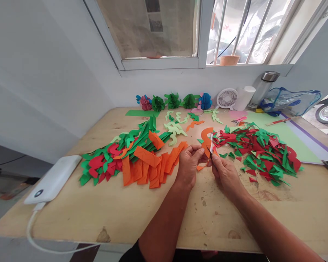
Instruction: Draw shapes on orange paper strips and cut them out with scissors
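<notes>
Between the fingertips of my left hand is a wavy-edged piece of orange paper, held upright above the table. My right hand grips a pair of scissors whose blades point away from me, against the paper's right side. The scissor handles are mostly covered by my fingers. To the left of my hands lie folded orange paper strips, overlapping in a row. Green paper strips are stacked behind them. On my right is a heap of red and green paper scraps.
Several folded-paper ornaments stand along the wall. A white fan, a glass bottle and a clear pouch are at the back right. A white power bank with a cable lies at the left edge. Pale green cutouts lie mid-table.
</notes>
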Demonstrator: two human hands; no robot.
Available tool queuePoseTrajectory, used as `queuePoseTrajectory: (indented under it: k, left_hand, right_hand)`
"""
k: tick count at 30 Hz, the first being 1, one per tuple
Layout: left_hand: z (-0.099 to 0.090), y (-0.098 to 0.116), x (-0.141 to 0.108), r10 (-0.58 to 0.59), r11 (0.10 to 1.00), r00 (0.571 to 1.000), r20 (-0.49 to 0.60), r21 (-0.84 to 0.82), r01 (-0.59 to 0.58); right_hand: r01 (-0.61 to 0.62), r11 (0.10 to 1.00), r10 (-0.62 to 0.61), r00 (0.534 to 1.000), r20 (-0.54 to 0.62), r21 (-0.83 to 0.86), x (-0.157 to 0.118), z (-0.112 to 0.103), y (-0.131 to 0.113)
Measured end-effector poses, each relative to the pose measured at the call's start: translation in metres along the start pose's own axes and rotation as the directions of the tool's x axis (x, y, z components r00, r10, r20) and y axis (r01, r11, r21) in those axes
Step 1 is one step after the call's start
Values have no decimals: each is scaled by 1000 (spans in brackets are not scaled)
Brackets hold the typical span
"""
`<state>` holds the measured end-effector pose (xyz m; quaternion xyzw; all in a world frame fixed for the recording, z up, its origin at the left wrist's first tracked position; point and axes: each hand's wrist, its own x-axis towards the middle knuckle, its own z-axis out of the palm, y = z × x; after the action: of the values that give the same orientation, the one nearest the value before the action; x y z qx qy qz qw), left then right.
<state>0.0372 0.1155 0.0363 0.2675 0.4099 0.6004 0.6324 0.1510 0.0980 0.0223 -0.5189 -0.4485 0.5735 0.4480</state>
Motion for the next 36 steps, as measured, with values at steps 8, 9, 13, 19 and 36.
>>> queuePoseTrajectory:
  k: [8, 9, 13, 19, 36]
  left_hand:
    - [0, 1, 0, 18, 1000, 1000, -9, -2, -18]
    - [0, 1, 0, 21, 1000, 1000, -9, -2, -21]
    - [0, 0, 0, 22, 1000, 1000, -3, 14, -22]
    - [-1, -1, 0, 17, 1000, 999, 34, 22, -18]
    - [-1, -1, 1, 19, 1000, 1000, 9, 2, -19]
  right_hand:
    - [-16, 999, 16, 1000, -10, -32, -1, -1, 2]
    - [-18, 999, 18, 1000, -11, -34, -1, -1, 2]
    - [-15, 999, 14, 1000, -11, -34, -2, 0, 1]
    - [0, 999, -1, 1000, -21, -45, 0, -1, 1]
    - [4, 999, -6, 1000, -23, -53, -1, -1, 2]
